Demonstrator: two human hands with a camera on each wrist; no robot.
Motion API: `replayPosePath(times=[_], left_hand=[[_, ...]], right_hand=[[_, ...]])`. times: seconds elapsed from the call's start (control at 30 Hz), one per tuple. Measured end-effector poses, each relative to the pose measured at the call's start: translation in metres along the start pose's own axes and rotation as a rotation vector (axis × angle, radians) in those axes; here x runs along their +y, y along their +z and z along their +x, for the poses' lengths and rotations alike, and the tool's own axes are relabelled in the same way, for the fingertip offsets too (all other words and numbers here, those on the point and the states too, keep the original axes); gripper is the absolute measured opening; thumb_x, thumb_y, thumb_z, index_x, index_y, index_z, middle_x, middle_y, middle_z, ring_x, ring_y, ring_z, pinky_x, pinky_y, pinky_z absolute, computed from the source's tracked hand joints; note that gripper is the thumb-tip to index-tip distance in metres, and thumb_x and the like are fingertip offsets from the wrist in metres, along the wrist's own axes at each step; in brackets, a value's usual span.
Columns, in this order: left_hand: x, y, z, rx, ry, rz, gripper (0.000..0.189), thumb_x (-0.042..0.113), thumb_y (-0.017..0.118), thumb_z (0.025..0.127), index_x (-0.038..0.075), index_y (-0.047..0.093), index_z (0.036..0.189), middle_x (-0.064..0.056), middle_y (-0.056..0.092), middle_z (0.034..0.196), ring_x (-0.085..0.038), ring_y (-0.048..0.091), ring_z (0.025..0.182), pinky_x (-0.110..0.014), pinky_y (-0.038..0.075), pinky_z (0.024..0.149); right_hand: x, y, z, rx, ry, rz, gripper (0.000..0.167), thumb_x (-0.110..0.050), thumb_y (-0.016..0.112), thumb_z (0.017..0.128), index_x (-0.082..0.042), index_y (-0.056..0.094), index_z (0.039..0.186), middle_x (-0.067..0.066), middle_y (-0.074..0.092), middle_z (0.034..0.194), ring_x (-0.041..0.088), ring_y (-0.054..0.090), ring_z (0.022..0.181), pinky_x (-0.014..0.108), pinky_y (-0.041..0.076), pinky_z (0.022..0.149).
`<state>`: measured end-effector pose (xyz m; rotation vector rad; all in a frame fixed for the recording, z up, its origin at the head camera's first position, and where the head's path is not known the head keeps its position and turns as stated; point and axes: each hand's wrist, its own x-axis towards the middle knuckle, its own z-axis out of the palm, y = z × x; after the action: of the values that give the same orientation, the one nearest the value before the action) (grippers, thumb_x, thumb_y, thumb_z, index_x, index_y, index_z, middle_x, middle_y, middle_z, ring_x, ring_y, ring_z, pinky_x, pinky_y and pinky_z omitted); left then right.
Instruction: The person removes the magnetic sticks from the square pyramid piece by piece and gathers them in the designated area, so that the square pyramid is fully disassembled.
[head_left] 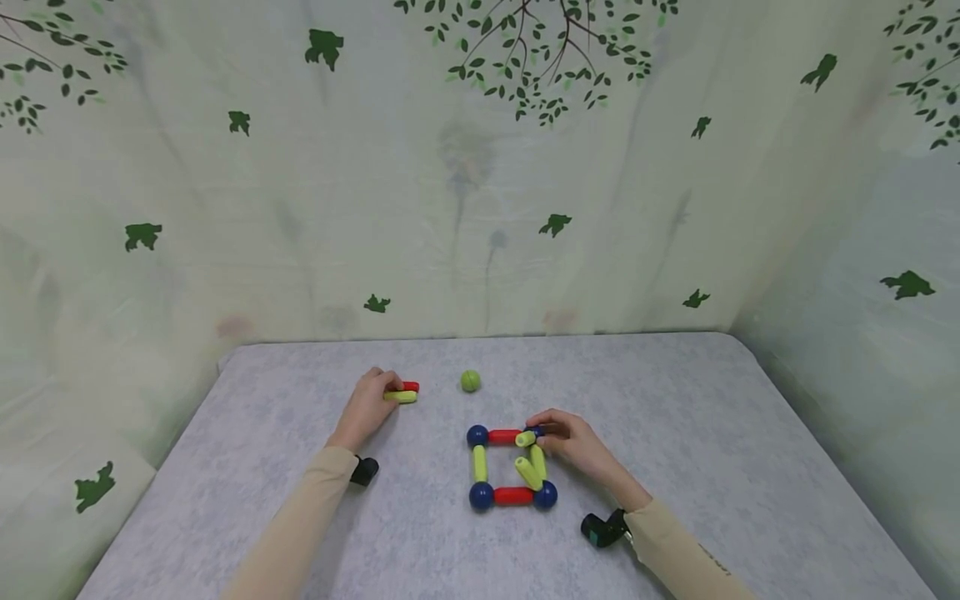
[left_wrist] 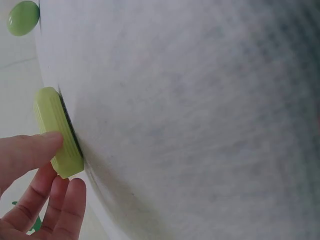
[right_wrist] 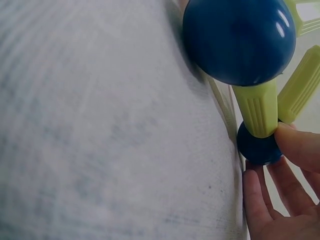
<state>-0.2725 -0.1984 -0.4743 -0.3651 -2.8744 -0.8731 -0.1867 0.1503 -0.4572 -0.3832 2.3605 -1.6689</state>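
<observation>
A square of magnetic building rods and balls lies on the table: two red rods [head_left: 513, 497], yellow-green side rods [head_left: 480, 464] and blue balls [head_left: 482, 497] at the corners. Two further yellow-green rods [head_left: 528, 472] stick up from the right-hand corners. My right hand [head_left: 573, 442] grips the far right blue ball [right_wrist: 259, 145], thumb on one side and fingers on the other. Farther left, my left hand [head_left: 367, 408] pinches a yellow-green rod [left_wrist: 59, 132] that lies on the table. A red rod [head_left: 410, 386] lies just behind it, partly covered by the fingers in the head view.
A green ball [head_left: 470, 381] sits on the grey table [head_left: 637, 383] between the left hand and the square. Behind the table hangs a pale backdrop [head_left: 375, 183] with printed leaves. Dark wrist cameras [head_left: 603, 529] are strapped to both wrists.
</observation>
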Motion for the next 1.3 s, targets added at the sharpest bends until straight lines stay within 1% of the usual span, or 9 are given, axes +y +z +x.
replayPosePath(times=[0.2,0.33,0.47,0.57,0.77,0.9,1.0,1.1,1.3], left_hand=[[0.001,0.0,0.0,0.016,0.001,-0.01,0.02,-0.012,0.068,0.078,0.001,0.064,0.092,-0.012,0.053,0.092,-0.028,0.053,0.085,-0.042,0.048,0.078],[0.005,-0.002,-0.005,0.023,0.0,-0.034,0.018,-0.01,0.068,0.079,0.001,0.064,0.093,-0.012,0.053,0.094,-0.029,0.053,0.089,-0.043,0.047,0.081],[0.02,-0.001,-0.014,0.03,0.071,-0.096,0.018,-0.007,0.07,0.079,0.001,0.064,0.094,-0.012,0.054,0.095,-0.032,0.054,0.094,-0.045,0.047,0.084],[0.035,0.002,-0.023,0.003,0.172,-0.167,0.019,-0.006,0.071,0.079,0.002,0.064,0.095,-0.013,0.056,0.095,-0.033,0.057,0.093,-0.043,0.049,0.082],[0.081,0.02,-0.047,-0.203,0.374,-0.348,0.026,-0.003,0.07,0.084,0.005,0.063,0.107,-0.013,0.061,0.104,-0.03,0.059,0.092,-0.033,0.053,0.076],[0.112,0.036,-0.06,-0.364,0.43,-0.465,0.032,0.001,0.066,0.088,0.006,0.06,0.119,-0.01,0.06,0.115,-0.027,0.059,0.097,-0.029,0.052,0.081],[0.129,0.048,-0.066,-0.422,0.434,-0.491,0.033,0.004,0.065,0.091,0.01,0.059,0.122,-0.006,0.059,0.118,-0.022,0.059,0.098,-0.027,0.051,0.081],[0.14,0.056,-0.07,-0.417,0.417,-0.481,0.026,0.005,0.064,0.091,0.011,0.061,0.117,0.0,0.058,0.113,-0.012,0.058,0.095,-0.024,0.051,0.08],[0.147,0.065,-0.075,-0.31,0.438,-0.412,0.016,0.003,0.069,0.087,0.012,0.059,0.095,0.005,0.055,0.097,-0.005,0.056,0.086,-0.02,0.051,0.076]], right_hand=[[0.01,0.001,0.003,0.005,-0.022,0.017,0.023,0.003,0.058,0.092,0.004,0.061,0.114,0.013,0.061,0.111,0.026,0.058,0.096,0.035,0.049,0.078],[-0.001,0.001,-0.001,0.007,-0.014,0.012,0.023,0.004,0.057,0.092,0.005,0.061,0.114,0.013,0.061,0.111,0.027,0.058,0.097,0.035,0.049,0.079],[-0.004,0.0,-0.003,0.003,-0.001,-0.003,0.023,0.004,0.057,0.092,0.005,0.061,0.115,0.013,0.061,0.111,0.026,0.058,0.097,0.033,0.049,0.079],[0.0,0.0,-0.001,-0.003,-0.003,0.003,0.023,0.004,0.057,0.092,0.006,0.06,0.115,0.014,0.061,0.112,0.027,0.058,0.097,0.034,0.049,0.078],[0.025,0.001,0.01,0.006,0.005,0.019,0.025,0.002,0.058,0.092,0.002,0.061,0.117,0.012,0.061,0.114,0.025,0.058,0.098,0.035,0.049,0.079],[0.034,0.0,0.013,0.008,0.001,0.031,0.024,-0.002,0.06,0.093,-0.001,0.062,0.117,0.01,0.061,0.113,0.024,0.058,0.098,0.034,0.048,0.079],[0.035,-0.001,0.013,0.003,-0.025,0.038,0.023,-0.003,0.059,0.093,-0.001,0.062,0.116,0.011,0.061,0.112,0.025,0.059,0.099,0.034,0.048,0.08],[0.035,-0.001,0.013,0.0,-0.043,0.031,0.022,-0.002,0.058,0.094,0.0,0.062,0.116,0.012,0.061,0.113,0.026,0.059,0.1,0.035,0.049,0.08],[0.02,-0.002,0.007,-0.012,-0.038,0.035,0.023,0.003,0.056,0.093,0.005,0.06,0.116,0.015,0.061,0.112,0.031,0.058,0.102,0.037,0.049,0.081]])
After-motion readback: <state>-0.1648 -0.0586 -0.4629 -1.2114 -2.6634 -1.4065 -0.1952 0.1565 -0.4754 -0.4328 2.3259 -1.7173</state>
